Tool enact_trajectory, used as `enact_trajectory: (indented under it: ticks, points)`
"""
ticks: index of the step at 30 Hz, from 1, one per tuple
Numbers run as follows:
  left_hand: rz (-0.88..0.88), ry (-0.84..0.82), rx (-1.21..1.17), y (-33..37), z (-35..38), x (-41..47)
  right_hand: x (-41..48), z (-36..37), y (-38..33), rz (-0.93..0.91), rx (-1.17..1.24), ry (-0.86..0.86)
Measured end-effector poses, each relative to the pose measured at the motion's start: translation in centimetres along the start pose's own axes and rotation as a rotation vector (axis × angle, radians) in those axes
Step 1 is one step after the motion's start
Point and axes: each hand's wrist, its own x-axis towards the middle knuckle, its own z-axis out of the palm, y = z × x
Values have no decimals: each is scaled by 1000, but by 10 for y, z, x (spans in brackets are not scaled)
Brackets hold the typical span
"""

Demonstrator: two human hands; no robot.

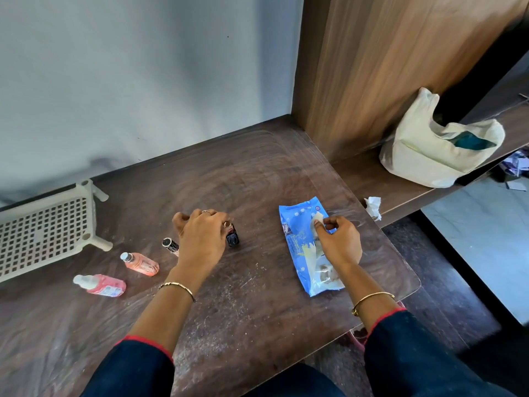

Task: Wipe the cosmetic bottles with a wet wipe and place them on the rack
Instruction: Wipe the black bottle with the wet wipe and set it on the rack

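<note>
Here, your left hand (200, 239) arches palm-down, fingers (213, 217) curled on the dark bottle (232, 238); your right hand (340, 243) pinches a wipe (317, 218) at the blue pack (300, 253).

Single view here, from the person's head, looking forward and steeply down onto the dark surface (252, 179). It's close: the left hand (200, 239) and right hand (337, 242) sit mid-frame at arm's reach, with the forearms coming in from the bottom. The surface's far edge meets the grey wall (143, 67) filling the upper left. The wide lens tilts that edge and bows the lines. The rack (43, 230) at the left edge is cut by the frame border. Past the right edge we catch a lower shelf (372, 179) and the floor (486, 224).
</note>
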Motion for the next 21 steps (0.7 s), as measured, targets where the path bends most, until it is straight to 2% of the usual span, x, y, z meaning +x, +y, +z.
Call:
enact_trajectory:
  ticks: [13, 21]
  points:
    - [-20, 9, -73, -2, -7, 1, -3, -10, -13, 31, 245, 152]
    - [-17, -1, -71, -7, -6, 1, 0, -11, -10, 49, 312, 79]
